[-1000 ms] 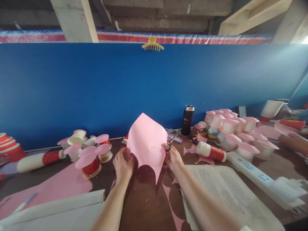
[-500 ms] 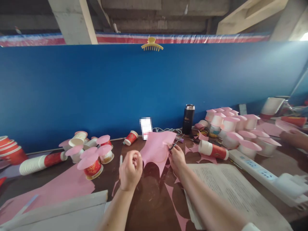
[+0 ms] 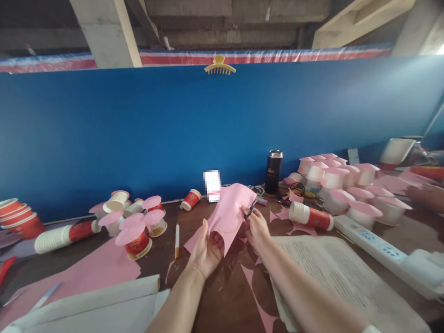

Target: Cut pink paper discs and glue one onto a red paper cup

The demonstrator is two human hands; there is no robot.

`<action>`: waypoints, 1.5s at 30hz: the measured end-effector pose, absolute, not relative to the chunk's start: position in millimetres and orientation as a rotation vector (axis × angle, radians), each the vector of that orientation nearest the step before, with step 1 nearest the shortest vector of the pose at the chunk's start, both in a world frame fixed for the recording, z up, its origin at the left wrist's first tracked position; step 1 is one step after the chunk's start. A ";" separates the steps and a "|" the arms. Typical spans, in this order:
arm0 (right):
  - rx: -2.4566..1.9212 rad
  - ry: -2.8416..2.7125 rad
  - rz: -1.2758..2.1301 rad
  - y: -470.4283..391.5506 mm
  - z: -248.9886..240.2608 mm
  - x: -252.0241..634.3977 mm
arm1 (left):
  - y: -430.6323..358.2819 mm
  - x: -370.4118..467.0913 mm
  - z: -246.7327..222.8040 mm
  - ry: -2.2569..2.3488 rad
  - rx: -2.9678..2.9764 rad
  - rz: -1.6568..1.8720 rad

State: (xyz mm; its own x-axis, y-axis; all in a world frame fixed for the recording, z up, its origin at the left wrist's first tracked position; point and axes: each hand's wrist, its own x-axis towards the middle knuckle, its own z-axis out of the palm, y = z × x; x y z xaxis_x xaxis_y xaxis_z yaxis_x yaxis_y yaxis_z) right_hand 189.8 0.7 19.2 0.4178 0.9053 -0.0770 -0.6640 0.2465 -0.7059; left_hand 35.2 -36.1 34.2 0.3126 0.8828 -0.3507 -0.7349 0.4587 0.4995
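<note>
A pink paper sheet [image 3: 227, 210] with curved cut edges hangs bent between my hands, a faint round outline drawn on it. My left hand [image 3: 207, 252] is at its lower left edge, fingers apart and partly behind the paper, palm turned up. My right hand [image 3: 257, 226] is closed around the handles of dark scissors [image 3: 251, 209], which are at the paper's right edge. Below them, a pink offcut [image 3: 255, 291] lies on the brown table [image 3: 222, 300].
Pink-topped cups [image 3: 133, 236] stand at left, and more cups [image 3: 362, 210] at right. A black flask [image 3: 274, 172], a cup stack [image 3: 311, 216], a power strip [image 3: 371, 240] and a printed sheet [image 3: 333, 277] are on the right. Another person's hand [image 3: 425, 199] is at far right.
My left hand has moved right and opened from a curled pose, reaching under the paper's lower edge. The paper has bent, and its left part now hangs lower.
</note>
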 end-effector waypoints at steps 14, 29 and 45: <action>-0.840 -0.727 1.044 -8.3 24.9 184.0 | -18.5 12.1 26.4 0.614 0.383 1.347; -0.920 -1.405 1.441 -38.3 25.8 163.3 | -1.8 -19.7 32.6 0.411 0.448 1.573; -0.983 -1.456 1.312 -36.7 17.9 157.5 | -6.8 -10.0 38.1 0.437 0.407 1.600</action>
